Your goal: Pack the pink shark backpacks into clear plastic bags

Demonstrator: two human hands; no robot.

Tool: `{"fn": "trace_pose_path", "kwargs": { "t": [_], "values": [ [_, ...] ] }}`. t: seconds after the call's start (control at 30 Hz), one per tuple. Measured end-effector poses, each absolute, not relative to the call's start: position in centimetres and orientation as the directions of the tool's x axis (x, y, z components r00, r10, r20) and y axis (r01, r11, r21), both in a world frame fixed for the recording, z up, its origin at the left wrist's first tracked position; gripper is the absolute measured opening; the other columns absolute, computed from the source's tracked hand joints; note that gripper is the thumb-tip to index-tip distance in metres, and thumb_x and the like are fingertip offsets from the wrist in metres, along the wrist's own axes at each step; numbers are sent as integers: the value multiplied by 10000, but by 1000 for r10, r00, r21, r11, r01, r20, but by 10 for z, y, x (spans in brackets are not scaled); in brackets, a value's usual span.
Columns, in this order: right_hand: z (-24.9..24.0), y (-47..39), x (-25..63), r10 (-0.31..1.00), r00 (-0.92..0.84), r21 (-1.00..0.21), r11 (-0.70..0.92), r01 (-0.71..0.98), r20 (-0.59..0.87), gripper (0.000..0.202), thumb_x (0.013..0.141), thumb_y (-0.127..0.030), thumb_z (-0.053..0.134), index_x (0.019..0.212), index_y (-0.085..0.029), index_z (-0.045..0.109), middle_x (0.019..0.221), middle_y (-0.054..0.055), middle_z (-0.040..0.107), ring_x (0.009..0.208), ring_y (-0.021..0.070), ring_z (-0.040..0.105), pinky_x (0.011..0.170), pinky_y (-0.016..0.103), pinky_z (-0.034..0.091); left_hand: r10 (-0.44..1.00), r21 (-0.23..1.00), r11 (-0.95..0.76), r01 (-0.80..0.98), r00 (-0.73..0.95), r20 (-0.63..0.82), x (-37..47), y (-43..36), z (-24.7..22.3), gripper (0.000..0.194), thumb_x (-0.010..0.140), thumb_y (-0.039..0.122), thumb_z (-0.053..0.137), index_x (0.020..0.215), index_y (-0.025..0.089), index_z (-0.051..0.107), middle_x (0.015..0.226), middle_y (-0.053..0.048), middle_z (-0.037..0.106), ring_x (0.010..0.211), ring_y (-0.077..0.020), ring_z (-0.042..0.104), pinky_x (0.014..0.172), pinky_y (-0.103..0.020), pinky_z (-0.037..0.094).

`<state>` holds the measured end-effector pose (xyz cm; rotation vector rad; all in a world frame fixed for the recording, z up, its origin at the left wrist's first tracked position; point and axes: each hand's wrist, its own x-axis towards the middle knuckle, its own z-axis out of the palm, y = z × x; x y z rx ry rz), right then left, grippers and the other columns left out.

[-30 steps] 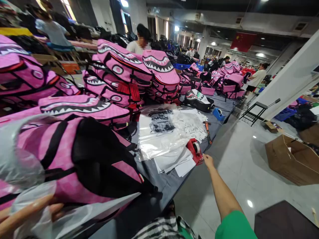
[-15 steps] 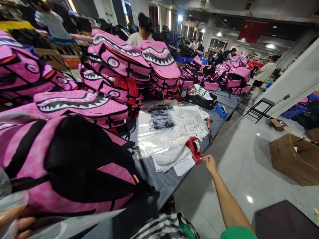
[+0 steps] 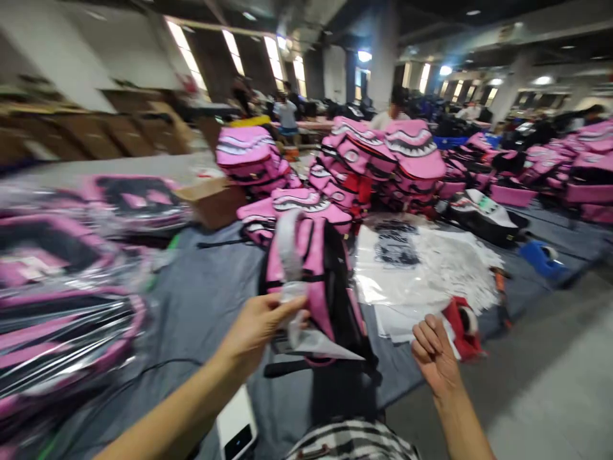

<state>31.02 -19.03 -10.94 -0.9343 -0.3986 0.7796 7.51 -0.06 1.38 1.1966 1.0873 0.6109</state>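
Note:
A pink and black backpack lies on the grey-covered table in front of me. My left hand pinches a whitish, translucent wrapping sheet at the backpack's strap side; its pointed end hangs toward me. To the right, my right hand is raised with its fingers curled closed, and whatever they may hold is too small to see. Just beside that hand stands a red tape dispenser with a white roll. White papers and clear printed plastic bags lie behind it.
Plastic-wrapped pink bags cover the left side. Stacked pink shark-mouth backpacks and a cardboard box stand behind. A white device lies near me. An orange-handled tool and blue tape dispenser are at right.
The view has swung left. My right hand has come away from the red dispenser's front toward the backpack, fingers closed. My left hand still grips the whitish sheet, now at the strap.

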Motion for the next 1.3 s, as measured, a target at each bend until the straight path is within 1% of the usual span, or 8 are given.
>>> {"fn": "trace_pose_path", "kwargs": {
  "t": [0.2,0.33,0.53,0.8,0.9,1.0,1.1,1.3],
  "values": [
    [11,-110,231,953,209,-973,202,107,221,425,891,-600,632,762,-221,488,522,-89,418,445,76,315,440,210,265,801,934,354,-53,533,-273,85,-2,5,534,427,585,892,590,127,670,551,-49,675,455,-135,566,467,-245,452],
    [24,-71,218,928,188,-806,165,568,322,337,936,-489,563,749,-211,527,571,-52,516,500,100,442,495,225,300,783,934,340,-113,584,-215,83,-2,1,521,443,577,874,590,117,679,522,-39,647,442,-124,545,451,-234,421],
    [27,-56,214,935,226,-491,-67,869,274,218,919,-325,606,731,-217,581,560,-32,604,494,125,520,521,240,284,764,905,395,-160,604,-227,79,2,0,495,415,548,863,600,125,685,514,-19,634,431,-133,543,455,-256,450],
    [46,-58,203,928,342,-396,-262,880,145,191,926,-301,621,760,-209,598,614,-6,665,580,150,609,564,244,309,678,872,458,-173,703,-216,75,6,-3,586,522,660,843,679,112,707,593,-61,695,488,-137,599,490,-226,472],
    [40,-66,208,954,267,-631,-123,766,139,195,946,-347,539,807,-212,558,666,6,691,581,143,613,576,238,377,674,814,539,-214,689,-265,74,6,1,505,631,579,838,708,94,720,589,-73,702,444,-125,583,471,-220,480],
    [25,-76,208,969,239,-895,-47,445,68,266,924,-487,516,968,-231,458,709,-12,699,442,113,520,457,217,374,627,731,651,-205,688,-366,72,6,10,342,868,344,701,678,60,715,578,-88,694,409,-106,575,435,-191,465],
    [7,-80,201,950,308,-961,-33,274,56,374,885,-551,556,978,-262,338,659,-67,635,400,99,453,405,196,324,543,618,765,-183,701,-463,69,6,17,369,941,218,612,619,51,679,538,-81,659,383,-88,561,407,-162,449],
    [-9,-64,186,900,343,-824,31,566,269,113,832,-211,485,840,-248,378,688,-56,503,573,123,499,529,220,343,501,550,819,-167,674,-542,64,4,18,358,996,163,504,713,45,688,527,-52,648,360,-76,547,399,-152,470]
  ]
}}
